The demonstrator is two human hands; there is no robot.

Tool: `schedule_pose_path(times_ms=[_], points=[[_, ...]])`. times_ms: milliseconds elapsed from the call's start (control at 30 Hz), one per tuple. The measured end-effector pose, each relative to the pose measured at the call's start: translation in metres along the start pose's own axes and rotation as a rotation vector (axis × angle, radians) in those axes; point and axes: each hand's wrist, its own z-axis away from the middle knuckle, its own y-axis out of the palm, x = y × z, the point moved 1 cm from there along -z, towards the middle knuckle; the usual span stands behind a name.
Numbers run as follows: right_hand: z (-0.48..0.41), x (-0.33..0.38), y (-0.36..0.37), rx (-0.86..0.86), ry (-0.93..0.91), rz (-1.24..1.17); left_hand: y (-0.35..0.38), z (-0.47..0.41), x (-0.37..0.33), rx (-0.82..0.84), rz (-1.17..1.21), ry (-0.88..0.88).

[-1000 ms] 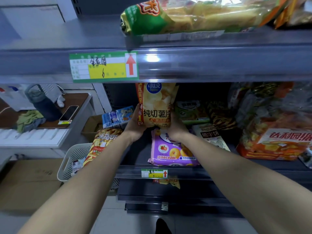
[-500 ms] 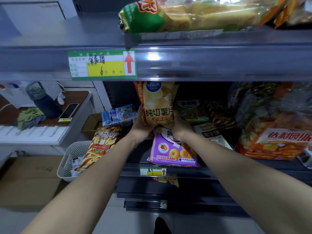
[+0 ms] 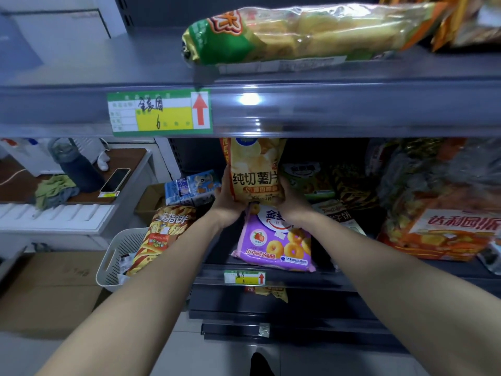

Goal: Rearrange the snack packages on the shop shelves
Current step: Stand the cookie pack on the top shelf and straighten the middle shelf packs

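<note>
The upper shelf spans the full width of the view; a long green and yellow snack bag lies flat on it, long axis running left to right, green end pointing left. A green price label with a red up-arrow is fixed to this shelf's front edge.

On the middle shelf, at far right, a large orange package leans back. At centre, a purple ring-biscuit pack lies flat near the front edge.

The yellow chip bag stands upright just behind the purple pack, long axis vertical, printed face toward me, top end passing out of sight behind the upper shelf's front edge. My left hand grasps its lower left edge, fingers curled round the side. My right hand grasps its lower right edge in the same manner. The bag's bottom sits just above the purple pack; contact cannot be determined.

Left of my left hand, a blue carton pack lies on the shelf. Below it, a striped stick-biscuit bag leans at the shelf's left end, top pointing up and right, beside a white basket.
</note>
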Motion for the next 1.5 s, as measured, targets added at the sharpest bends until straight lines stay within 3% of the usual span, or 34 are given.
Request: schedule_pose_path(times_ms=[333, 667, 933, 1133, 1300, 1500], points=[[-0.005, 0.004, -0.011, -0.019, -0.06, -0.047, 0.002, 0.004, -0.01, -0.042, 0.165, -0.162], [-0.009, 0.012, -0.005, -0.018, 0.098, 0.345, -0.001, 0.01, -0.017, -0.079, -0.081, -0.125], [-0.012, 0.014, 0.001, 0.01, 0.11, 0.216, 0.0, 0.008, -0.006, -0.099, 0.038, -0.169], [-0.006, 0.007, -0.003, 0.056, 0.202, 0.171, 0.004, 0.01, -0.005, -0.16, -0.136, -0.103], [0.001, 0.009, 0.002, -0.037, 0.2, 0.223, 0.008, 0.014, -0.006, -0.126, -0.189, -0.081], [0.009, 0.012, 0.0, -0.065, 0.195, 0.267, 0.01, 0.022, -0.003, -0.229, 0.058, -0.311]])
